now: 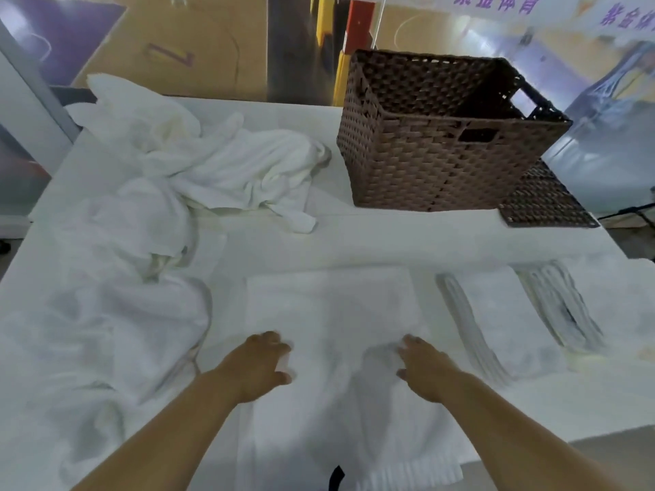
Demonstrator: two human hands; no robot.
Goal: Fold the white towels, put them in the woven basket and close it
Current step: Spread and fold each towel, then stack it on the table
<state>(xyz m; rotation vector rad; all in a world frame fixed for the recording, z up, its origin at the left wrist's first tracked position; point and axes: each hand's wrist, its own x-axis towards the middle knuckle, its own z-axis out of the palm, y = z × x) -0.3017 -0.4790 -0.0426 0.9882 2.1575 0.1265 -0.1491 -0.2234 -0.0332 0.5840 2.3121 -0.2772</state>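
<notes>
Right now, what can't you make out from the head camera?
Head view:
Basket floor: hidden by its near wall; contents unknown.
Lid: mostly behind the basket.
Left hand, right hand: fingertips motion-blurred, grip on towel unclear.
Folded stacks: layers too blurred to count.

lid (547, 205) partly behind woven basket (443, 161)

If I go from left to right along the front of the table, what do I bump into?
Heap of unfolded towels → left hand → right hand → stacks of folded towels. Both hands grip the flat towel, which spans them, so it has no place of its own in the order.
</notes>
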